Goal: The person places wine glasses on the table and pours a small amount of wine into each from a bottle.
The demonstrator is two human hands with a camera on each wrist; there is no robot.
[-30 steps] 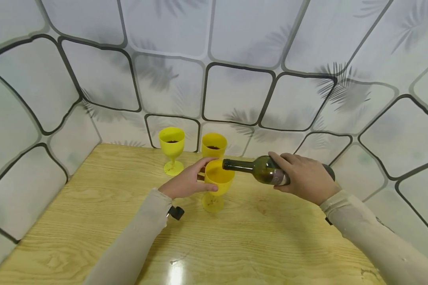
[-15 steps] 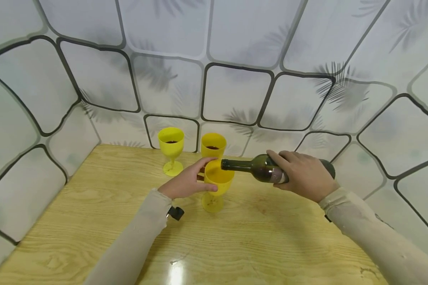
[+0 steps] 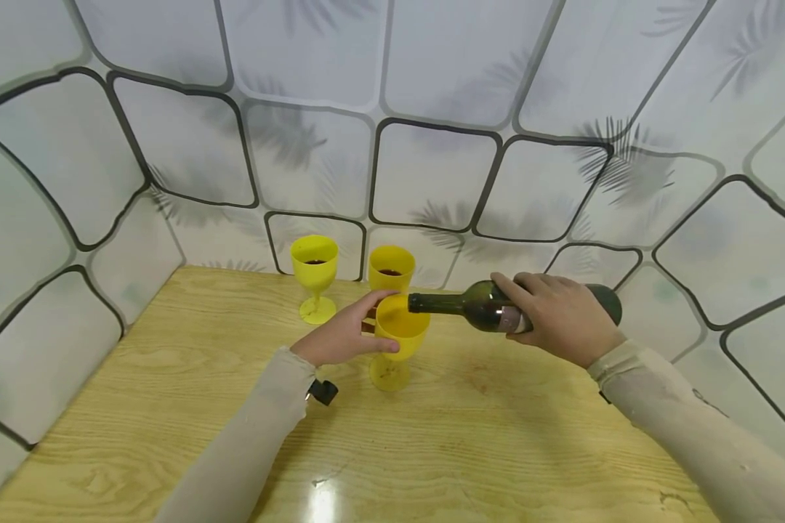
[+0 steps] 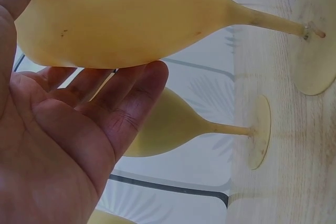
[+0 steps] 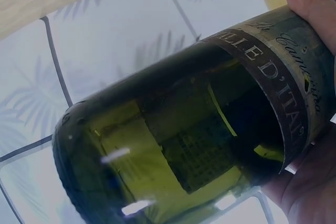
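Note:
My left hand [image 3: 347, 330] holds the bowl of a yellow goblet [image 3: 402, 345] between thumb and fingers; its foot stands on the table. In the left wrist view the fingers curve along the side of the goblet [image 4: 131, 19]. My right hand [image 3: 559, 319] grips a dark green wine bottle [image 3: 482, 305] around its labelled body, lying almost level. The bottle's mouth is right at the goblet's rim, over its inside. No stream of liquid shows. The right wrist view has the bottle's base end [image 5: 157, 145], with dark liquid inside and the thumb on the label.
Two more yellow goblets stand behind, near the wall: one at the left [image 3: 315, 272] and one just behind the held goblet, its bowl [image 3: 392, 261] partly covered. Both contain dark liquid. The wooden table [image 3: 464, 450] meets the patterned wall [image 3: 438, 174] at the back.
The bottle's base end has risen slightly, and the right hand with it. Its mouth stays at the goblet's rim. The left hand and the goblets hold their places.

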